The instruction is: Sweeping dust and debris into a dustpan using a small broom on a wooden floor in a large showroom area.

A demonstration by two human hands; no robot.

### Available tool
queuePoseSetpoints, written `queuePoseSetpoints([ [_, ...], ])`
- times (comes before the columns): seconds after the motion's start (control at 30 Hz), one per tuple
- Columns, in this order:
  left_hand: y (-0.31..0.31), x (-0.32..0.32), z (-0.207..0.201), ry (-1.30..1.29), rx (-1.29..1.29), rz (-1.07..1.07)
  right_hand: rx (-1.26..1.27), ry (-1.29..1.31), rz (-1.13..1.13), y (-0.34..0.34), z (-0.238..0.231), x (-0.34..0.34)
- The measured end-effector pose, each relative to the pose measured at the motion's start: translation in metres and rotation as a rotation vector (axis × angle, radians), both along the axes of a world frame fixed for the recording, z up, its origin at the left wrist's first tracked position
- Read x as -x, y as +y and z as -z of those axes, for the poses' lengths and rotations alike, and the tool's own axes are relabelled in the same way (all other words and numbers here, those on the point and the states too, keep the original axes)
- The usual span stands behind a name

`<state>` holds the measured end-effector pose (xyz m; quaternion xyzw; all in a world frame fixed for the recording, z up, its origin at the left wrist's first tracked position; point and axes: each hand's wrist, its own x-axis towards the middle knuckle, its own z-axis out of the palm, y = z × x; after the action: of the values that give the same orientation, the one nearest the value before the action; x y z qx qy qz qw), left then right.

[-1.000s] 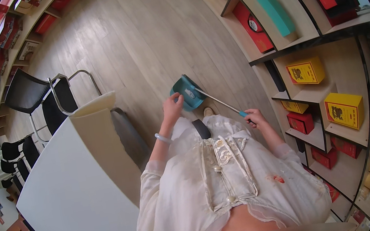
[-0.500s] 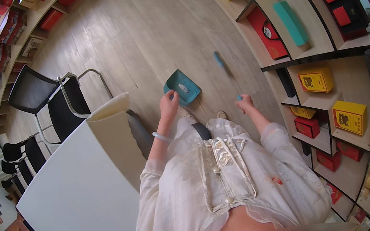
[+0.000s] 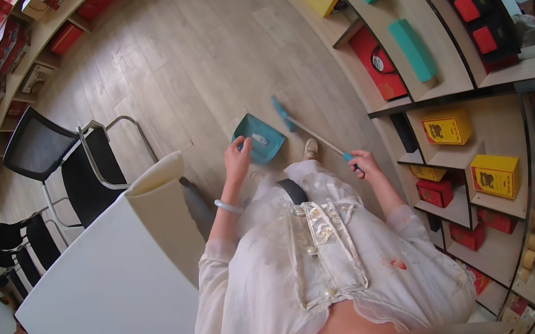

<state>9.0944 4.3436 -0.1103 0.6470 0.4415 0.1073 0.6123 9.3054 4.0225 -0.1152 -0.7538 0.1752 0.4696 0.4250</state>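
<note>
Centre frame: left hand (image 3: 236,161) grips teal dustpan (image 3: 267,141); right hand (image 3: 364,163) closed round teal-headed broom (image 3: 283,114). Best: dustpan lip flat, broom strokes short, low.

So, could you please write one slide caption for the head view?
The left hand holds a teal dustpan; the right hand grips a broom, its brush beside the dustpan.
</note>
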Motion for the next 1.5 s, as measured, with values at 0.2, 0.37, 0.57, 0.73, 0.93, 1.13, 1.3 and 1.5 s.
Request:
queuePoseSetpoints([
  [0.2, -0.001, -0.041, -0.003, -0.03, 0.036, -0.045, 0.171, -0.363, -0.167, 0.016, 0.03, -0.115],
  [0.37, -0.006, -0.096, 0.003, 0.01, 0.061, -0.124, 0.189, -0.303, -0.135, 0.053, 0.067, -0.209],
  [0.57, 0.0, -0.192, 0.013, 0.064, 0.1, -0.098, 0.261, -0.788, -0.727, 0.023, 0.173, -0.215],
  [0.73, 0.01, -0.218, 0.008, -0.015, 0.102, -0.286, 0.129, -0.217, -0.749, 0.046, 0.052, -0.233],
  [0.93, 0.007, -0.232, -0.009, 0.042, -0.008, -0.322, 0.056, -0.052, -0.569, 0.068, 0.027, -0.311],
  [1.13, -0.022, -0.21, 0.0, 0.048, 0.066, -0.551, 0.068, -0.436, -0.899, 0.161, 0.062, -0.361],
  [1.3, -0.033, -0.21, 0.01, -0.026, 0.199, -0.779, 0.166, -0.532, -1.102, 0.226, 0.109, -0.351],
  [1.5, -0.02, -0.203, 0.011, -0.098, 0.218, -0.845, -0.007, -0.534, -1.403, 0.175, 0.112, -0.31],
])
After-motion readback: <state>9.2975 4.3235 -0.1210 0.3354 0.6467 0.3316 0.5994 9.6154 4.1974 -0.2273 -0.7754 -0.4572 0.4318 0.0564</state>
